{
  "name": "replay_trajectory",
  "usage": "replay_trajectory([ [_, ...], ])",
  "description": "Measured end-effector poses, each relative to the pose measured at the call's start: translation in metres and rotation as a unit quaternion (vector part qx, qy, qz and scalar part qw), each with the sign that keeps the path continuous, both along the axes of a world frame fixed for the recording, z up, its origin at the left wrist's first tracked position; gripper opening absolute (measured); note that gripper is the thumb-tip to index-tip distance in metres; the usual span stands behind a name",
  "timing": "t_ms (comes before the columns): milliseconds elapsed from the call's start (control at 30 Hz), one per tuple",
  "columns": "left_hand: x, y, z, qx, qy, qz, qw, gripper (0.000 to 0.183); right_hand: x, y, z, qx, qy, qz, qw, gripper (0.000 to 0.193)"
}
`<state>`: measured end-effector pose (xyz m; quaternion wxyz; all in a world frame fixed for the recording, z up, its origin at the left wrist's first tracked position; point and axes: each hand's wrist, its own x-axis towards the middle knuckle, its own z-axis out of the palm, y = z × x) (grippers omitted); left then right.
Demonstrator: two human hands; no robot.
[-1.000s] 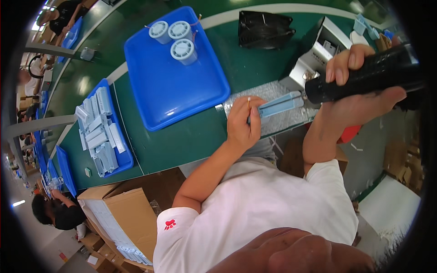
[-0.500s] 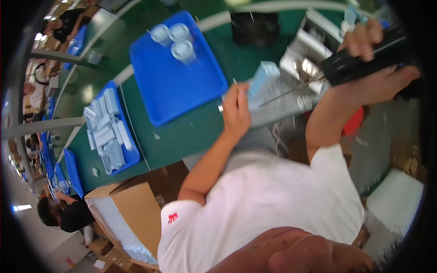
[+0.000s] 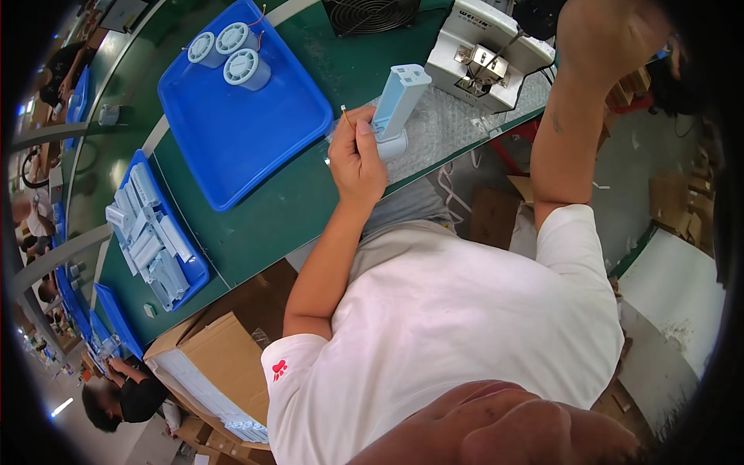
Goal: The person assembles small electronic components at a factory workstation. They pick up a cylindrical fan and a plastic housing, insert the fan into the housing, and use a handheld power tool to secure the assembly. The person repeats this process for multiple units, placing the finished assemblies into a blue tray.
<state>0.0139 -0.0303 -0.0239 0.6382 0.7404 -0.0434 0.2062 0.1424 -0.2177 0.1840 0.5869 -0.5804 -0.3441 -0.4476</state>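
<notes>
My left hand (image 3: 359, 161) is closed on a light blue plastic housing (image 3: 401, 97), a long hollow arm standing up from a round base, above the bubble wrap. A thin wire with a small white plug (image 3: 344, 109) sticks up beside my fingers. At the upper right, my right hand (image 3: 612, 35) is closed round a black electric screwdriver (image 3: 539, 14); its fingers are mostly hidden from this side. The driver's thin shaft slants down into the metal pick-up of a white screw feeder (image 3: 473, 46).
A blue tray (image 3: 256, 155) holds three round fan units (image 3: 246, 70) with wires. Another blue tray (image 3: 198, 271) is heaped with light blue housings (image 3: 147, 232). A black fan (image 3: 370, 15) stands at the back. An open carton (image 3: 225, 356) sits left of me; a person (image 3: 128, 395) works beyond.
The screwdriver has swung up and away, its tip now at the screw feeder. My left hand has shifted slightly left, still on the housing. The whole view has shifted.
</notes>
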Motion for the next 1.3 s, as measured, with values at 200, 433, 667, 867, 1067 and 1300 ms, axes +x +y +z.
replay_trajectory([
  [200, -0.002, -0.001, 0.009, 0.012, 0.017, 0.007, 1.0, 0.025, -0.016, -0.002, -0.021, 0.057, 0.14, -0.02, 0.988, 0.048],
  [433, 0.002, 0.002, 0.011, 0.029, -0.044, 0.01, 0.999, 0.022, -0.031, -0.037, -0.018, 0.13, 0.252, 0.412, 0.866, 0.087],
  [667, -0.001, 0.0, 0.009, -0.004, -0.038, -0.001, 0.999, 0.021, -0.019, -0.015, -0.022, 0.098, 0.248, 0.352, 0.897, 0.083],
  [867, 0.0, -0.002, 0.006, -0.004, -0.056, -0.003, 0.998, 0.017, -0.012, -0.011, -0.023, 0.098, 0.256, 0.342, 0.899, 0.08],
  [1067, -0.002, 0.001, 0.001, 0.054, -0.068, -0.01, 0.996, 0.025, -0.012, -0.01, -0.027, 0.1, 0.267, 0.336, 0.898, 0.076],
  [1300, -0.001, 0.001, 0.001, 0.057, -0.079, -0.002, 0.995, 0.025, -0.016, -0.011, -0.027, 0.12, 0.285, 0.338, 0.889, 0.072],
])
